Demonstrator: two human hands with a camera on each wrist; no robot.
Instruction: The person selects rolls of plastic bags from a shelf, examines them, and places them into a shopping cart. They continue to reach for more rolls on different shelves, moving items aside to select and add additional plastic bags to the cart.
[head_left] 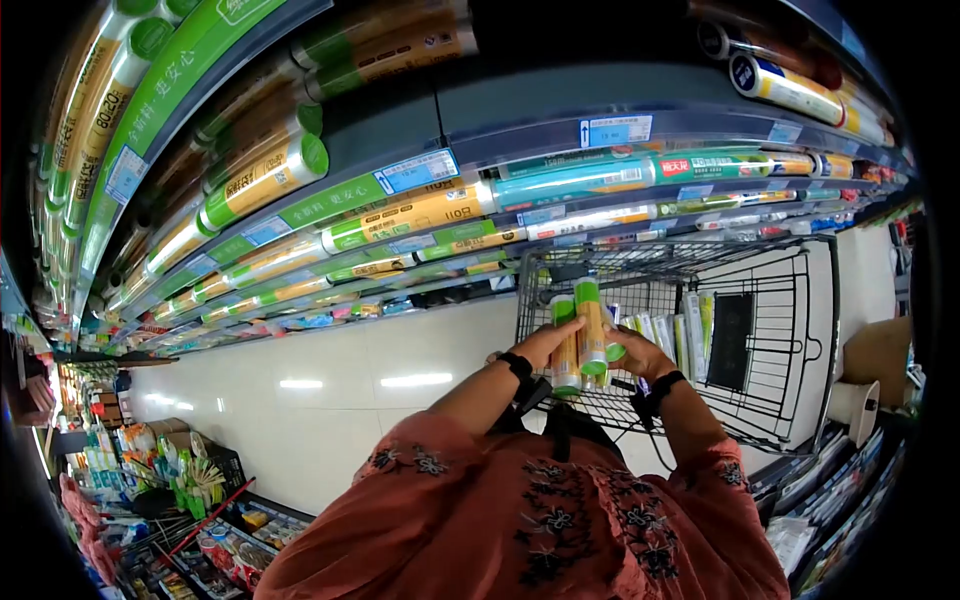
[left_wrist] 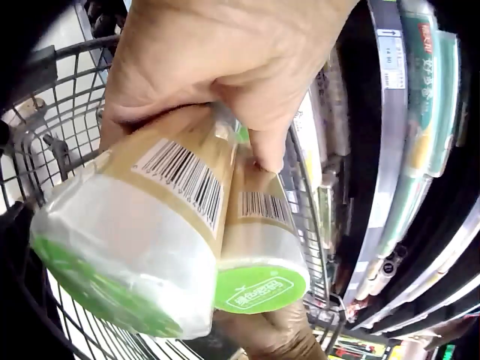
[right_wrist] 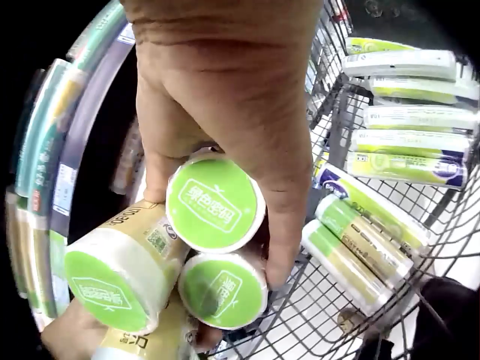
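Over the cart, my left hand (head_left: pixel 543 347) grips two tan rolls (head_left: pixel 591 325) with green ends, side by side. In the left wrist view its fingers wrap the barcoded rolls (left_wrist: pixel 180 176) from above. My right hand (head_left: pixel 645 355) is just to the right, close to them. The right wrist view has this hand (right_wrist: pixel 225 97) curled round two more rolls, one green end (right_wrist: pixel 216 204) above the other (right_wrist: pixel 223 291). The left hand's rolls (right_wrist: pixel 112 281) lie right beside these.
The black wire cart (head_left: pixel 790 330) holds several white and green rolls (right_wrist: pixel 416 118) in a row, with more tan and green ones (right_wrist: pixel 364 244) near its mesh side. Shelves of packaged rolls (head_left: pixel 410 215) run along the cart's far side. Stacked goods (head_left: pixel 180 470) stand at lower left.
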